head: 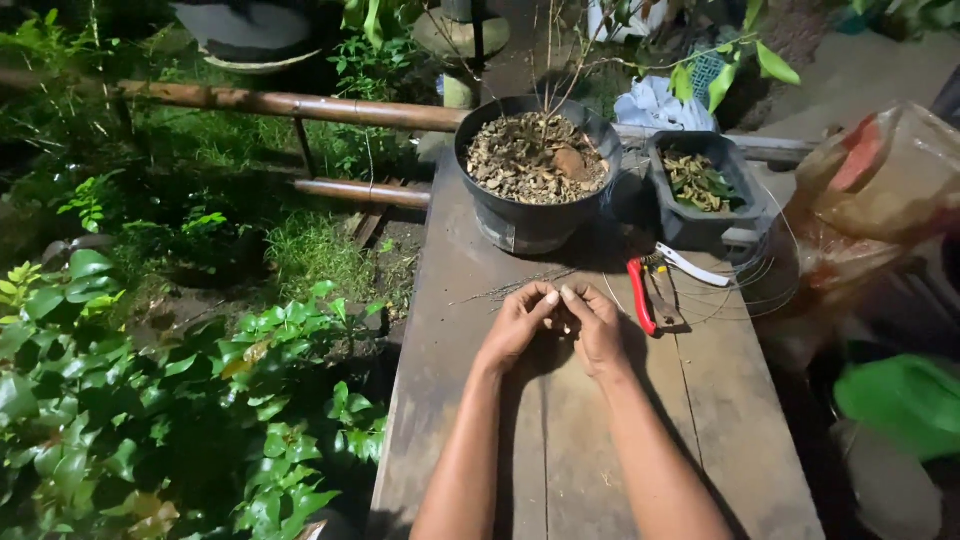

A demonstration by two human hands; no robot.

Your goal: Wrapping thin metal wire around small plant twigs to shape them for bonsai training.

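My left hand (517, 322) and my right hand (594, 322) meet over the middle of a wooden bench (470, 400), fingertips pinched together on something small and thin that I cannot make out. A few thin twigs (510, 288) lie on the planks just beyond my left hand. Red-handled pruning shears (652, 290) lie right of my right hand, beside loops of thin wire (745, 285). Behind them stands a round dark pot (536, 170) with dry leaf litter and a bare-stemmed plant.
A small rectangular black tray (703, 188) of leaves sits right of the pot. A clear plastic bag (870, 190) and a green object (905, 400) are at the right edge. Leafy plants (150, 400) and rusty pipes (290, 103) fill the left.
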